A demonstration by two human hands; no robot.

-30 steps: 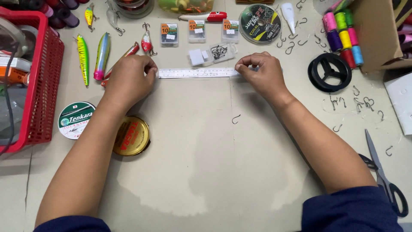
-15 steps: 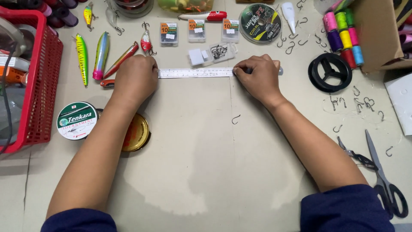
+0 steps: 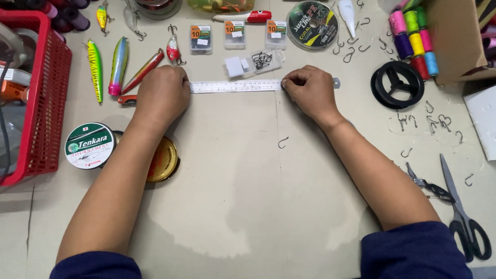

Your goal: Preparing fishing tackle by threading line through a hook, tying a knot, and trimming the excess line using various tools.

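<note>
Hands (image 3: 161, 94) (image 3: 309, 90) pin one ruler (image 3: 235, 86)

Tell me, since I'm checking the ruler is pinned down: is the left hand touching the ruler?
Touching. The head view shows the left hand resting over the left end of the ruler, which disappears under its fingers.

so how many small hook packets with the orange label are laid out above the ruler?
3, in a row at the top of the table: one above the left hand, one in the middle, one beside the round line spool. Others could be hidden off-frame.
</note>
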